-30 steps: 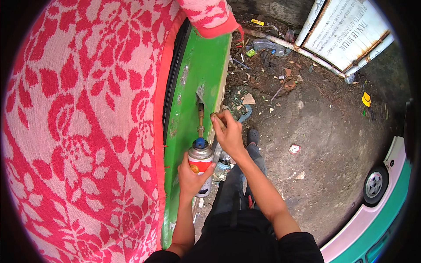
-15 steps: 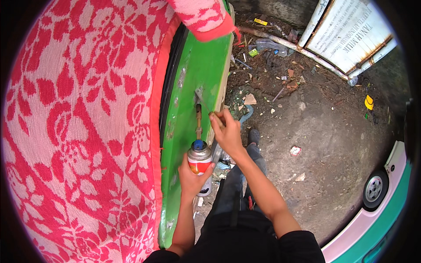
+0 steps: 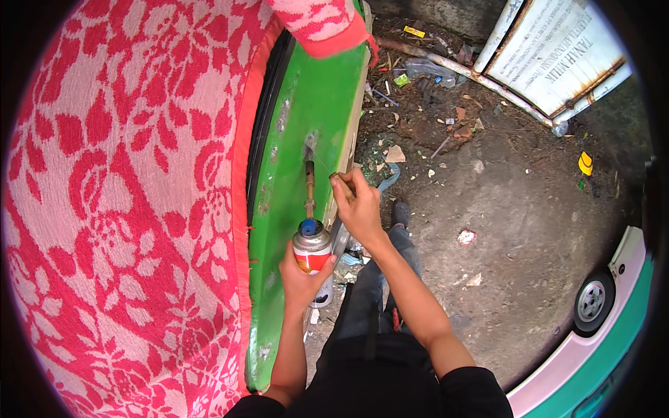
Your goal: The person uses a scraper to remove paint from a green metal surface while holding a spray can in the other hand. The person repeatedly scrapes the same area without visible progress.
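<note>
My left hand (image 3: 298, 282) is wrapped round the can of a gas torch (image 3: 311, 258), whose blue valve and metal nozzle point up and away from me. The nozzle tip lies just short of a grey bare patch (image 3: 310, 141) on a green painted car panel (image 3: 293, 188). In my right hand (image 3: 362, 212) is a scraper (image 3: 341, 184) with a short wooden handle. Its thin blade, seen edge-on and hard to make out, points at the same patch. Other scraped spots run along the panel. No flame can be made out.
A red and pink floral blanket (image 3: 139, 209) covers the left side; its corner overhangs the panel's far end. Litter and broken pieces lie on the dirt floor (image 3: 502, 209). A white metal-framed sign (image 3: 557, 59) stands far right, a pink and teal vehicle (image 3: 592, 355) near right.
The scraper has drawn back a little from the patch and its blade has turned edge-on. The torch has shifted slightly left. Both hands keep their hold.
</note>
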### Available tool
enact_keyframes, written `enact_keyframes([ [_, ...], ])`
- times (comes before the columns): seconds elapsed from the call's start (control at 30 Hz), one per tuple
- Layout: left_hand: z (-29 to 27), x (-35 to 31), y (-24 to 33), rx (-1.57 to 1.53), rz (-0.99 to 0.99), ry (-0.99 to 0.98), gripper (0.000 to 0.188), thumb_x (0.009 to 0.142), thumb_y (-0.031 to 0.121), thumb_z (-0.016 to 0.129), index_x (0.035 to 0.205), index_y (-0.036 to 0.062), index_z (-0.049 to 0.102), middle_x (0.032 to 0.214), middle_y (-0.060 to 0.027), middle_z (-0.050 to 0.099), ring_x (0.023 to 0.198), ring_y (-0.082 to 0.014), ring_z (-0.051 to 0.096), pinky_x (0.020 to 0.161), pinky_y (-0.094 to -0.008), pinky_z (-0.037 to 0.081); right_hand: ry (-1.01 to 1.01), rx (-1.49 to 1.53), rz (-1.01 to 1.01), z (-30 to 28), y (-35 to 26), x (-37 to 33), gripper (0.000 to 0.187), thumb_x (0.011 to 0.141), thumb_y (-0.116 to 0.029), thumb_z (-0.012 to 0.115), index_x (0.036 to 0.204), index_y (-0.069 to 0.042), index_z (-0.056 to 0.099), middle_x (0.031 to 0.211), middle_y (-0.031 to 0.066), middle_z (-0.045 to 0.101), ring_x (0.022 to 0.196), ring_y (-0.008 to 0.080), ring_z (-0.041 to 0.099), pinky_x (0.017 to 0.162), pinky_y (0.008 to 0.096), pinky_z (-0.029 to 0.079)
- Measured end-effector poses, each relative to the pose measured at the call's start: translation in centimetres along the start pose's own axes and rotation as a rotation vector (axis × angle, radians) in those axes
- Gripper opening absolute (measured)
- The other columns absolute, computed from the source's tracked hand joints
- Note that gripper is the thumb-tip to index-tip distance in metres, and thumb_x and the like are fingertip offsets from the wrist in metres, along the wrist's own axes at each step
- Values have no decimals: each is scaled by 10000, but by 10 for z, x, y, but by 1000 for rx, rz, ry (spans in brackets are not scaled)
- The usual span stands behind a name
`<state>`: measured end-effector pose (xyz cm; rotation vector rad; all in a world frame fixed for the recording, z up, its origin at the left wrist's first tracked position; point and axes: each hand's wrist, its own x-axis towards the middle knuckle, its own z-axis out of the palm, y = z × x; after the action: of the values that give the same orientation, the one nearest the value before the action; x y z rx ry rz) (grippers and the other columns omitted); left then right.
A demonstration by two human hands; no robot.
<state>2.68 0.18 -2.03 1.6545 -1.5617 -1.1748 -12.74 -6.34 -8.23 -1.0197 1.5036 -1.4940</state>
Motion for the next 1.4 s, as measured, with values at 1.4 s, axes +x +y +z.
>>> enact_keyframes([
  [1.4,25,11,10,-25,162,-14,493,732,156,864,1097,-10,578,952,-135,710,831,-207,698,756,-346,550,278,-147,207,-67,9,-25,222,962,-196,640,941,-3,532,705,173,670,607,264,667,585,391,476],
])
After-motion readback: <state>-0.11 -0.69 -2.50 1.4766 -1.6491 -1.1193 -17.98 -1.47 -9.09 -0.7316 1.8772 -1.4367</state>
